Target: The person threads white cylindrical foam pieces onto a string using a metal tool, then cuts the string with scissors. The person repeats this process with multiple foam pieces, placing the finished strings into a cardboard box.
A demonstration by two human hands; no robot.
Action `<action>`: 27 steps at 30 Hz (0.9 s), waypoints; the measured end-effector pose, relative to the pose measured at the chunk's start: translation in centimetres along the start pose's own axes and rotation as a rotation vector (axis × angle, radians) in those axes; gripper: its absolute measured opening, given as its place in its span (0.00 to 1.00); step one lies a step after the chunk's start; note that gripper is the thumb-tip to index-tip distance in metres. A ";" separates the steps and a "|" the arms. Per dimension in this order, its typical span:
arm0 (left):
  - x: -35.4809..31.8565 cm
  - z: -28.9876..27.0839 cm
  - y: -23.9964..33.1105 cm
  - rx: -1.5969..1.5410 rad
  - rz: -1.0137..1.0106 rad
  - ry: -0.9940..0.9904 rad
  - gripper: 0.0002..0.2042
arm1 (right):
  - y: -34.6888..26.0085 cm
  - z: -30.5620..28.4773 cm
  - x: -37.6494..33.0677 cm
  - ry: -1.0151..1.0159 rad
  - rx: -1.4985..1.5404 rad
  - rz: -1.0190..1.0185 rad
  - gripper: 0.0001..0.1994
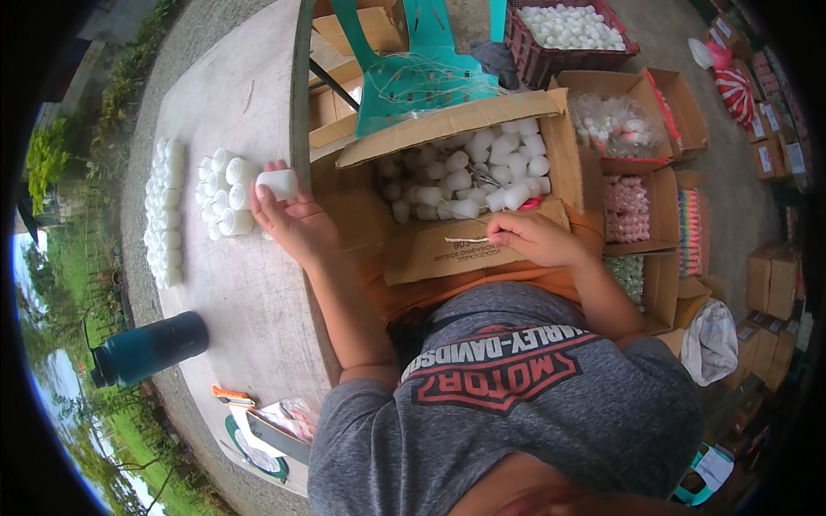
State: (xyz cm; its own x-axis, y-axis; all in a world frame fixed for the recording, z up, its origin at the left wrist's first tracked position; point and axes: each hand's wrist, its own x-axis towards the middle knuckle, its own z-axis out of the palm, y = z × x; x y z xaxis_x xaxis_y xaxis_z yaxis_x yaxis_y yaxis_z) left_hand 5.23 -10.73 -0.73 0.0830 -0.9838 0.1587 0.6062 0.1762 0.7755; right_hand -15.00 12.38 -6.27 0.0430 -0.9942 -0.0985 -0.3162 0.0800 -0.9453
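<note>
My left hand [297,219] is over the edge of the table [262,267], its fingers closed round a short white candle [278,184]. Beside it on the table stand several like white candles [228,193], grouped close together. Farther left is a longer block of white candles in rows [163,215]. My right hand [538,239] is closed, pinching a thin white wick [465,240] above the front flap of a cardboard box [430,255]. Inside the box lies a loose heap of white candles [460,172]. A pink handle [532,204] shows among them.
A dark teal bottle [155,348] lies on the table, with an orange-handled cutter [232,396] nearer me. Beyond the box stands a teal plastic chair [413,86] with loose strings. A maroon crate [568,47] holds white pieces; boxes of pink pieces [626,206] stand at right.
</note>
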 end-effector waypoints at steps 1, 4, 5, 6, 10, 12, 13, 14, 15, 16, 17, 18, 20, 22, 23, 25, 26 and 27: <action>-0.2 0.0 -0.5 -0.058 -0.086 -0.046 0.17 | 0.2 0.7 0.4 0.096 -0.066 -0.079 0.06; -2.0 0.9 -1.9 -0.209 -0.393 -0.170 0.17 | -0.3 2.4 1.6 0.366 -0.214 -0.244 0.05; -3.0 1.7 -1.9 -0.239 -0.498 -0.168 0.16 | -1.0 2.3 1.8 0.446 -0.223 -0.256 0.04; -3.7 2.0 -2.2 -0.296 -0.590 -0.151 0.16 | -1.7 2.2 2.1 0.523 -0.231 -0.270 0.04; -5.9 2.4 -3.3 -0.491 -0.896 -0.143 0.16 | -2.8 2.3 2.6 0.768 -0.271 -0.318 0.07; -7.0 2.8 -3.7 -0.434 -0.964 -0.163 0.17 | -4.0 2.3 2.5 0.841 -0.309 -0.289 0.08; -7.4 2.6 -4.2 -0.405 -0.994 -0.184 0.17 | -4.0 2.4 2.5 0.857 -0.323 -0.280 0.08; -7.9 2.7 -4.5 -0.382 -1.042 -0.166 0.16 | -4.1 2.4 2.6 0.873 -0.335 -0.274 0.08; -8.5 3.3 -4.5 -0.329 -1.047 -0.133 0.15 | -4.1 2.3 2.7 0.889 -0.347 -0.269 0.08; -8.9 3.3 -4.7 -0.334 -1.074 -0.137 0.15 | -4.0 2.3 2.6 0.914 -0.365 -0.263 0.08; -9.1 3.1 -5.0 -0.336 -1.100 -0.140 0.14 | -4.0 2.4 2.5 0.939 -0.380 -0.258 0.08; -9.2 3.1 -5.1 -0.320 -1.105 -0.143 0.15 | -3.9 2.4 2.5 0.964 -0.396 -0.252 0.08; -9.4 2.9 -5.4 -0.287 -1.119 -0.150 0.17 | -3.7 2.5 2.5 0.976 -0.404 -0.244 0.07; -9.5 2.8 -5.6 -0.264 -1.110 -0.140 0.18 | -3.6 2.5 2.5 0.976 -0.429 -0.236 0.05; -9.5 2.8 -5.7 -0.252 -1.104 -0.137 0.18 | -3.6 2.5 2.5 0.971 -0.449 -0.235 0.05; -9.5 2.6 -5.9 -0.240 -1.094 -0.160 0.18 | -3.5 2.4 2.4 0.964 -0.451 -0.224 0.04; -9.4 2.5 -5.9 -0.233 -1.088 -0.172 0.18 | -3.5 2.4 2.5 0.963 -0.433 -0.214 0.04; -9.4 2.6 -5.9 -0.221 -1.083 -0.171 0.18 | -3.5 2.4 2.5 0.962 -0.414 -0.205 0.04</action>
State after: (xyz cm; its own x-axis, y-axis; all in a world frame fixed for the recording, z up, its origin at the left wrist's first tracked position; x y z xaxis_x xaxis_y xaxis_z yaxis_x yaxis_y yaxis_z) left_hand -1.20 -2.40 -5.26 -0.6736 -0.5943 -0.4394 0.4210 -0.7971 0.4329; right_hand -11.50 9.80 -3.97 -0.5774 -0.6388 0.5084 -0.6932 0.0545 -0.7187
